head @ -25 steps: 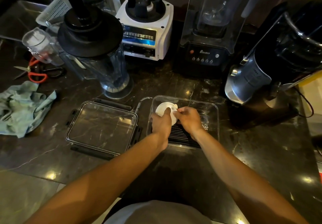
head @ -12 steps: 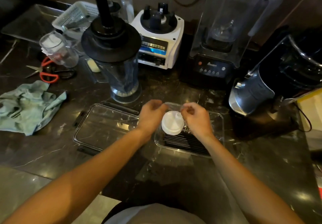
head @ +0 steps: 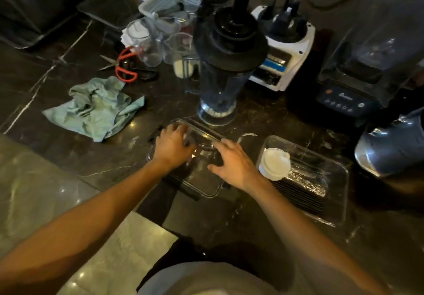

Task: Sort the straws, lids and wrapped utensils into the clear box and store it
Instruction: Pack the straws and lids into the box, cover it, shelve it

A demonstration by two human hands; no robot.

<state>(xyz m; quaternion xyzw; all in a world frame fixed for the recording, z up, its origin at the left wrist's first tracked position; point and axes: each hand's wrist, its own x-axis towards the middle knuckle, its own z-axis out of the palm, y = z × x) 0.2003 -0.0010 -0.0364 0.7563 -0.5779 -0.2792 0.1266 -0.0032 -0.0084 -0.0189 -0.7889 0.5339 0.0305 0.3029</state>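
Box lid (head: 202, 180): lay flat on the counter, under both hands, long axis running away from the person.
Left hand (head: 173, 146): fingers spread on its far-left rim — no closed grip visible.
Right hand (head: 231, 161): splayed open on its right edge, nearer the clear box (head: 339, 193).
Clear box: just right of the lid, holding the white cup lids (head: 275, 163) and dark straws (head: 302, 197).
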